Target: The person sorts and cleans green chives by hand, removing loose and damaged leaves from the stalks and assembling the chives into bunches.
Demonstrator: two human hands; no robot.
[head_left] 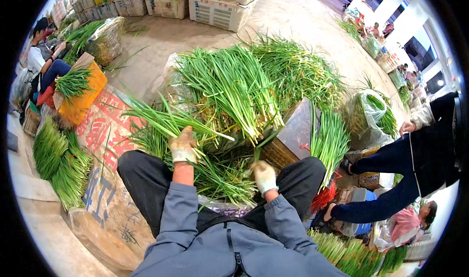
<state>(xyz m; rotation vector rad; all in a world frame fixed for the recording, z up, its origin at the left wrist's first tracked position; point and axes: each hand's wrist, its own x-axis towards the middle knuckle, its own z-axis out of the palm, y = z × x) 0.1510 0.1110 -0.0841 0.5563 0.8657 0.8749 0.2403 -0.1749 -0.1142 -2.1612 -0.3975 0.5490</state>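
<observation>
My left hand, in a pale work glove with bare fingertips, is wrapped round a small bunch of green chives. Their pale stem ends point right and the leaves fan out to the upper left. My right hand, gloved the same way, is closed in front of my right knee, with a slightly blurred chive leaf rising from its fingers. A large pile of chives lies just beyond my hands, white ends toward me. Loose leaves cover the space between my knees.
A dark-topped box stands by my right knee, with a chive bundle beside it. Bundles lie at left on printed cardboard. A person stands at right; another sits at left. Crates line the back.
</observation>
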